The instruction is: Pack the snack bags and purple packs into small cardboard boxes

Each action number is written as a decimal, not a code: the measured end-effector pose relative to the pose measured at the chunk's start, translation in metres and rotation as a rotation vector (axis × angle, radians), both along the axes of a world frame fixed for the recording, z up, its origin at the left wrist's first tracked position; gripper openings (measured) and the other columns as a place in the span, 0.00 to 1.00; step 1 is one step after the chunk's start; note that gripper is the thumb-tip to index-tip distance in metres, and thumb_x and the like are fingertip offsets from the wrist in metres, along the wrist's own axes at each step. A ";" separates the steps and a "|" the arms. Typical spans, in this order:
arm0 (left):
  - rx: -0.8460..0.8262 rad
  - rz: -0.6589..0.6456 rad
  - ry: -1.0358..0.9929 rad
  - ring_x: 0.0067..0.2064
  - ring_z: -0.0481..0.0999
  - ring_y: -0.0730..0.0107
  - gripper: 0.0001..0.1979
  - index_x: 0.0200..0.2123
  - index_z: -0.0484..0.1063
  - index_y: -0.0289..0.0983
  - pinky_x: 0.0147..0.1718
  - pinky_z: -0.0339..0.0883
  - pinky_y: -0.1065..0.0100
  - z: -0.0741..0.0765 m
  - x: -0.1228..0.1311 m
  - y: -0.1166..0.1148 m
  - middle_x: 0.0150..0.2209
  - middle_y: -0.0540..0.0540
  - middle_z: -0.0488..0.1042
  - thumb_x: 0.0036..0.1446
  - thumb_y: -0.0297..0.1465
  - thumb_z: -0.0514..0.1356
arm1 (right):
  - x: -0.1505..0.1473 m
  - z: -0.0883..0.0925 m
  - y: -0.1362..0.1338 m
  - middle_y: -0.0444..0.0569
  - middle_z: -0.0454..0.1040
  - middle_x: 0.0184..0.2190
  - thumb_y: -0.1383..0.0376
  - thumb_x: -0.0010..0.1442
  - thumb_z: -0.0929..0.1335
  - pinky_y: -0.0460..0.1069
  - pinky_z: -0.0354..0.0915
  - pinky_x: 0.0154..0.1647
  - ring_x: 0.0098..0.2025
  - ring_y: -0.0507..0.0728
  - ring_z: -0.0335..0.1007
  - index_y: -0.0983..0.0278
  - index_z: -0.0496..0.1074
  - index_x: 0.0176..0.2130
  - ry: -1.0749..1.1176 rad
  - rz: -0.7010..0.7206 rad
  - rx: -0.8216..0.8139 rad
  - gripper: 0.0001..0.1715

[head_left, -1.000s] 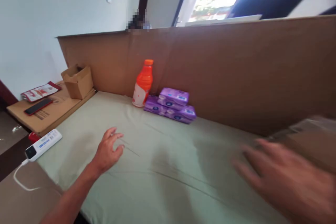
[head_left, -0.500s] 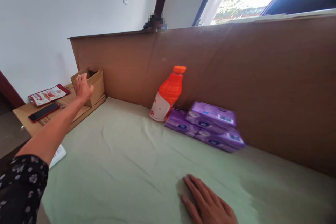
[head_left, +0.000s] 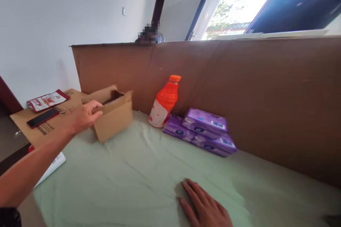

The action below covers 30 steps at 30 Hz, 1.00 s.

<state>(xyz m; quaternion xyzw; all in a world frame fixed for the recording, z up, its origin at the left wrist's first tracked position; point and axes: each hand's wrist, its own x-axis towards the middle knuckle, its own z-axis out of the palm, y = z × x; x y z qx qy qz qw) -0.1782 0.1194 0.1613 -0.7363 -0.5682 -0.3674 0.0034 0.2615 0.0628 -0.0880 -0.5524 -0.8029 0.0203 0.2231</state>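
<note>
My left hand (head_left: 89,115) grips the near left edge of a small open-topped cardboard box (head_left: 115,118), fingers over its rim. The box is tilted and sits over the left part of the green cloth (head_left: 128,173); whether its base touches the cloth I cannot tell. Its inside is dark and mostly hidden. My right hand (head_left: 204,204) lies on the cloth at the bottom, fingers stretched out, holding nothing. Beyond it are purple tissue packs (head_left: 205,120), one stacked on two others. An orange bottle with an orange cap (head_left: 165,101) leans beside them.
A tall cardboard panel (head_left: 253,95) closes off the back. At the left, a flat cardboard sheet (head_left: 71,103) carries a red-and-white pouch (head_left: 48,100) and a dark phone (head_left: 43,117). A white object (head_left: 53,166) lies partly under my left forearm. A blurred head shows behind the panel.
My left hand has brought the cardboard box off the flat cardboard, rightward and nearer, over the cloth. My right hand stays flat on the cloth. The view has tilted slightly up.
</note>
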 end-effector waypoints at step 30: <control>-0.487 -0.146 -0.626 0.65 0.65 0.38 0.46 0.65 0.58 0.37 0.62 0.59 0.36 -0.151 0.124 -0.137 0.56 0.33 0.72 0.48 0.49 0.68 | -0.016 0.065 -0.066 0.53 0.80 0.50 0.39 0.63 0.62 0.61 0.67 0.59 0.58 0.67 0.71 0.59 0.77 0.55 1.025 -0.133 -0.305 0.36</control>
